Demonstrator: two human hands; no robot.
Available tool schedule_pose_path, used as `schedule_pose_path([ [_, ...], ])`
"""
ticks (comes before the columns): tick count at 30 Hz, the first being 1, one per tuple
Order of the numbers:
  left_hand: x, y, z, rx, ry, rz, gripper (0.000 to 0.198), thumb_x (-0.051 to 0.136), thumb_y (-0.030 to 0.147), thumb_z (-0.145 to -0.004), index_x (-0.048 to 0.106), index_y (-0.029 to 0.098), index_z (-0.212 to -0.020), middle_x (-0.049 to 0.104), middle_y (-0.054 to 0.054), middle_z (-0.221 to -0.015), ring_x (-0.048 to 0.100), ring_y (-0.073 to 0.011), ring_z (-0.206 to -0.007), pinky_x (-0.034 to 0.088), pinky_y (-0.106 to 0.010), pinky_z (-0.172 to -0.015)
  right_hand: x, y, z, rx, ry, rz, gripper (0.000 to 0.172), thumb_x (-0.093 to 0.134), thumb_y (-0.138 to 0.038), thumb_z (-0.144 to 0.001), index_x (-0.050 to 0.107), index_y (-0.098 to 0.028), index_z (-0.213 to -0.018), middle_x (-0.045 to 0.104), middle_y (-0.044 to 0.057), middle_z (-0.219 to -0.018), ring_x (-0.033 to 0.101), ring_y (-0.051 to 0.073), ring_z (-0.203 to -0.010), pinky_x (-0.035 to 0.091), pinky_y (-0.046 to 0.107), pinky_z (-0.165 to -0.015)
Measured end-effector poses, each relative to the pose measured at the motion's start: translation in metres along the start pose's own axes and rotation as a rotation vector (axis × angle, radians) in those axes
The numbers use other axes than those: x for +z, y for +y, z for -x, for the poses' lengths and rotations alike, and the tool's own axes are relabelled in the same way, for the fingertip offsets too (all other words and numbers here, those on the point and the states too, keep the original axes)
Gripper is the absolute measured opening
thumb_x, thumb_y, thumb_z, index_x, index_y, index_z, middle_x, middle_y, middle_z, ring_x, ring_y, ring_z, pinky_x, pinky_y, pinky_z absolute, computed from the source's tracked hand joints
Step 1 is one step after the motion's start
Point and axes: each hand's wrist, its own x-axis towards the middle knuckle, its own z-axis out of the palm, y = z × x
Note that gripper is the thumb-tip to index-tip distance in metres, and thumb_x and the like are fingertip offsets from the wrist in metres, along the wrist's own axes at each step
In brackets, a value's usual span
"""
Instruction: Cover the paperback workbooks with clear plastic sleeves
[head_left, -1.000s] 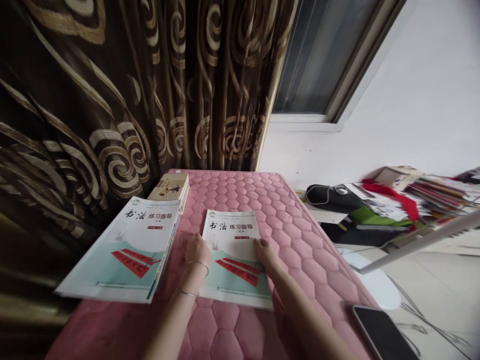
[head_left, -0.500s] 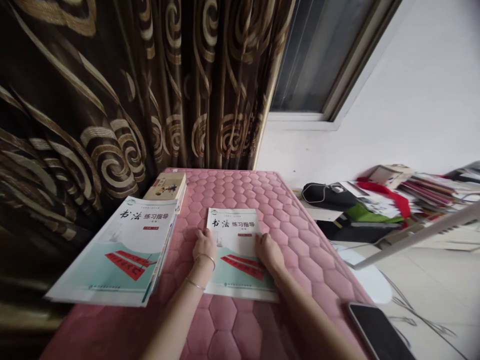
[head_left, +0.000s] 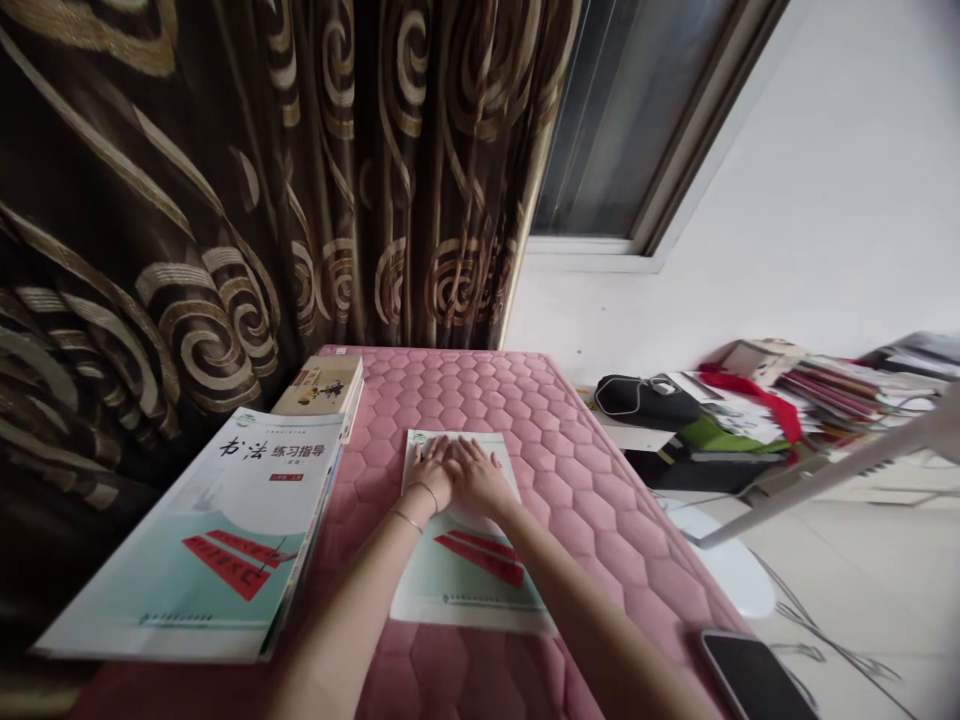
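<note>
A calligraphy workbook (head_left: 469, 607), white and pale green with red strips on its cover, lies closed on the pink quilted surface. My left hand (head_left: 433, 474), with two thin bangles at the wrist, rests flat on its upper part, fingers spread. Beside it, touching, my right hand (head_left: 477, 477) also lies flat with fingers apart. The two hands hide most of the cover's title. To the left is a stack of books topped by a matching workbook (head_left: 187, 560). Behind that stack sits a thick tan book (head_left: 319, 385).
A phone (head_left: 757, 675) lies at the near right edge of the pink quilted cover (head_left: 600, 500). Patterned curtains (head_left: 375, 180) hang along the left and back. Beyond the right edge are a white stand (head_left: 739, 580), cables and piled books and papers (head_left: 825, 390).
Both hands have moved from the workbook's left and right edges inward and onto its cover, opening flat. The view has shifted slightly.
</note>
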Motion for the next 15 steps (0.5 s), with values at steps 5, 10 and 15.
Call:
schedule_pose_path([
  [5, 0.003, -0.007, -0.004, 0.002, 0.013, -0.012, 0.060, 0.037, 0.031, -0.094, 0.032, 0.022, -0.153, 0.022, -0.006, -0.162, 0.016, -0.0238, -0.151, 0.011, -0.051, -0.123, 0.013, 0.002, -0.030, 0.005, -0.106, 0.012, 0.062, 0.017, -0.048, -0.102, 0.024, -0.019, -0.156, 0.020, 0.009, -0.163, 0.012, 0.024, -0.151, 0.008, 0.054, -0.119],
  [10, 0.004, -0.010, 0.002, -0.200, 0.104, 0.013, 0.063, 0.030, 0.036, -0.096, 0.030, 0.009, -0.153, 0.026, -0.015, -0.160, 0.021, -0.0274, -0.149, 0.013, -0.051, -0.122, 0.015, 0.031, -0.024, 0.273, -0.035, 0.074, 0.072, 0.015, -0.054, -0.100, 0.020, -0.009, -0.156, 0.015, 0.015, -0.163, 0.011, 0.025, -0.151, 0.000, 0.054, -0.119],
  [15, -0.002, -0.029, 0.010, -0.223, 0.131, 0.004, 0.060, 0.027, 0.035, -0.098, 0.031, 0.012, -0.153, 0.027, -0.012, -0.160, 0.020, -0.0275, -0.149, 0.008, -0.059, -0.120, 0.007, 0.043, -0.020, 0.344, -0.037, 0.080, 0.071, 0.012, -0.051, -0.100, 0.018, -0.008, -0.156, 0.014, 0.014, -0.163, 0.008, 0.026, -0.151, 0.001, 0.058, -0.118],
])
